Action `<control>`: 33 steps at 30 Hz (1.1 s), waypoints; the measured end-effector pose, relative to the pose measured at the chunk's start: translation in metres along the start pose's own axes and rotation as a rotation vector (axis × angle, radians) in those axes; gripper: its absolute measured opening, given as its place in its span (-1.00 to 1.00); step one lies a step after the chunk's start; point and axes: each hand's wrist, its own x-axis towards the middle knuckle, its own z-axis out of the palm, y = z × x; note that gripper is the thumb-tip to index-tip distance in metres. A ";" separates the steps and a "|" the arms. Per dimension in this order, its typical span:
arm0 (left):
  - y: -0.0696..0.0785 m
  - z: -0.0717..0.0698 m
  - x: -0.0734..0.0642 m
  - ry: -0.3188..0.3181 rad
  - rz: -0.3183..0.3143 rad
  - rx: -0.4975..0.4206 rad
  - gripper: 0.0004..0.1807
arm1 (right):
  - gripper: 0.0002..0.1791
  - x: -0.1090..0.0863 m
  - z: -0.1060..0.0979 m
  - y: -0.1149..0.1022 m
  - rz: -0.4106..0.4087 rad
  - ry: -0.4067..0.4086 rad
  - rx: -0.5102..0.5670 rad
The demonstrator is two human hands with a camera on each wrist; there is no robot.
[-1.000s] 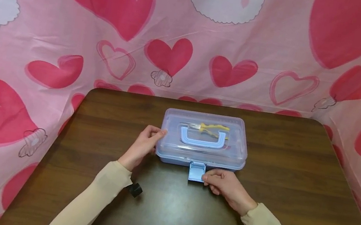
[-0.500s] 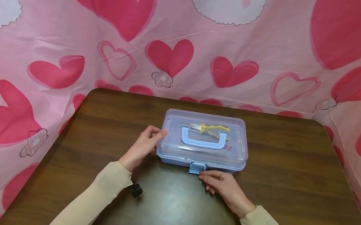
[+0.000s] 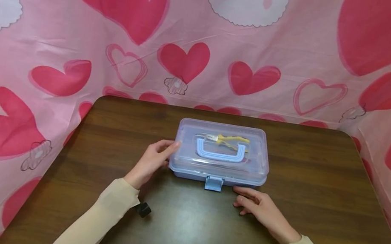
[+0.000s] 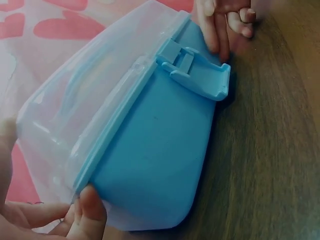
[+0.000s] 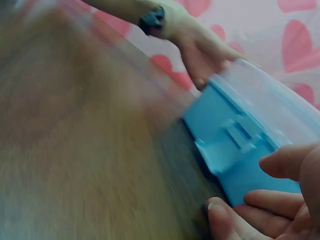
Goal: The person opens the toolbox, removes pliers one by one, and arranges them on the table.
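A plastic toolbox with a clear lid and blue base stands on the table, lid down. Its blue latch juts outward from the front, plainly visible in the left wrist view too. Through the lid I see yellow-handled pliers, partly behind the blue carry handle. My left hand holds the box's left end, thumb by the lid and fingers at the rim. Just right of the latch, my right hand has loosely bent fingers and grips nothing; in the right wrist view its fingers are near the blue front.
The brown wooden table extends around the box on all sides. A pink heart-patterned cloth hangs behind it and along both sides. Each wrist carries a small black device.
My right hand first swings the latch part of the way up, then lets go and moves back to the right. My left hand stays at the box's left end.
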 end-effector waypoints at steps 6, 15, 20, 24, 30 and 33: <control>-0.002 -0.009 -0.008 -0.061 0.023 0.001 -0.37 | -0.45 -0.017 -0.031 0.004 0.024 0.041 -0.053; -0.002 -0.024 -0.017 -0.151 0.024 -0.013 -0.36 | -0.62 -0.029 -0.062 -0.003 -0.067 0.282 -0.328; -0.007 -0.022 -0.016 -0.174 0.068 0.045 -0.23 | -0.45 -0.022 -0.065 -0.005 -0.087 0.350 -0.412; -0.014 -0.020 -0.016 -0.150 0.119 0.086 -0.21 | -0.33 -0.012 -0.066 -0.002 -0.143 0.363 -0.485; -0.022 -0.020 -0.015 -0.127 0.199 0.141 -0.24 | -0.22 0.000 -0.067 0.000 -0.274 0.351 -0.529; -0.024 -0.021 -0.015 -0.146 0.242 0.165 -0.20 | -0.20 0.003 -0.069 -0.001 -0.317 0.338 -0.547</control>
